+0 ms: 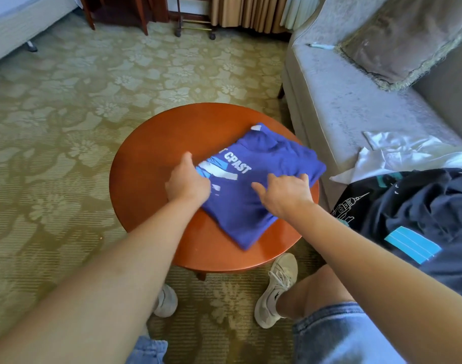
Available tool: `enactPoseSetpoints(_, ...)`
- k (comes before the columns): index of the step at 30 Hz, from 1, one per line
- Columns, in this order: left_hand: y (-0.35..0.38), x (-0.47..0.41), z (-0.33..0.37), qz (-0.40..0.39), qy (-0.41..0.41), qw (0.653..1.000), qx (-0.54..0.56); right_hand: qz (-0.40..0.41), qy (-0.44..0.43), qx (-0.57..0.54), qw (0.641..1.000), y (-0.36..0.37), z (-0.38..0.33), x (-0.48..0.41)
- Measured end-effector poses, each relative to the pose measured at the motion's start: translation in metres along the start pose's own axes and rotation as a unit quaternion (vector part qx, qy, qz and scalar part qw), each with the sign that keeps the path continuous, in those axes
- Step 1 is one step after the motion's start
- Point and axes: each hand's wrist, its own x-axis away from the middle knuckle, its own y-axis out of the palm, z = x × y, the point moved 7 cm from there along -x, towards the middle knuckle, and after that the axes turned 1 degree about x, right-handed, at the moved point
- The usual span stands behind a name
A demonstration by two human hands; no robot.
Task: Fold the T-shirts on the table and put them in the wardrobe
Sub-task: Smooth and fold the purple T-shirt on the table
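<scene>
Blue printed T-shirt [277,158] lies folded under my fingers on a round red-brown wooden table [151,166]. My left hand [187,181] grips its edge with curled fingers; my right hand [285,191] presses down, fingers spread.

Before us a round reddish-brown wooden table [145,164] stands on the patterned olive carpet [67,127]. On the table's right half lies a folded blue T-shirt with white lettering [277,164]. Our left hand [189,183] sits at the shirt's left edge, fingers curled into the cloth. Our right hand [285,194] rests on top, nearer its right side. Just right of the table runs a grey upholstered sofa [342,101]. On its seat, nearest us, lies a crumpled dark navy printed garment [421,206], with a crumpled white garment [397,156] behind it and a fringed grey-brown cushion [408,40] farther back. Our pale sneakers [277,287] stand on the carpet by the table's near edge.
</scene>
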Motion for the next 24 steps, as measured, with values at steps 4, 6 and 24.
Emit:
enactPoseSetpoints(4, -0.028, -0.020, -0.028, 0.062, -0.096, 0.993, 0.028, 0.070, 0.009, -0.102, 0.992, -0.020, 0.002, 0.003)
enactPoseSetpoints(6, -0.017, -0.009, -0.034, 0.020, -0.102, 0.995, 0.012, 0.052, 0.074, -0.179, 0.980, -0.007, 0.020, -0.006)
enactPoseSetpoints(24, 0.007, 0.000, -0.032, -0.076, -0.026, 0.996, 0.043, -0.055, 0.181, -0.464, 0.865, 0.030, 0.065, 0.009)
